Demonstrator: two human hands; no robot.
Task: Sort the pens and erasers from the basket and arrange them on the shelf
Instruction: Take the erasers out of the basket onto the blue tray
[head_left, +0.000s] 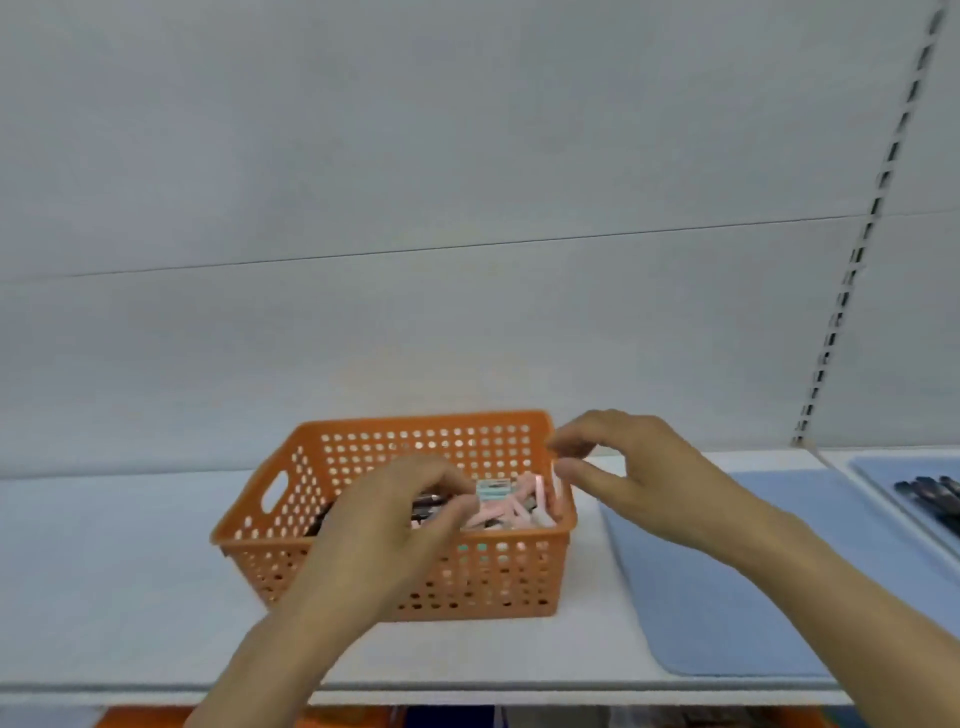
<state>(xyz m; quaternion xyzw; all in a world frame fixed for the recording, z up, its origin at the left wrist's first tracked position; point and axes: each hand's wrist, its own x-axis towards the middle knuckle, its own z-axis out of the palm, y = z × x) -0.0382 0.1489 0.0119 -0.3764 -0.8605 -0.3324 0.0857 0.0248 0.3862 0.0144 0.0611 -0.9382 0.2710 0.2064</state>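
While both hands reach over the orange perforated plastic basket (395, 561), the left hand (400, 519) curls its fingers among dark pens (428, 503); whether it grips one I cannot tell. The right hand (631, 467) hovers loosely curled, empty, at the basket's right rim, nearer the pink and teal block erasers (511, 501). Rightward on the white shelf (104, 597) lies a smooth blue mat (717, 582).

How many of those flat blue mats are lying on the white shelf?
2. One pale blue rectangular mat lies just right of the orange perforated plastic basket; a second blue mat sits at the far right edge, holding dark pens. More may lie beyond the frame.
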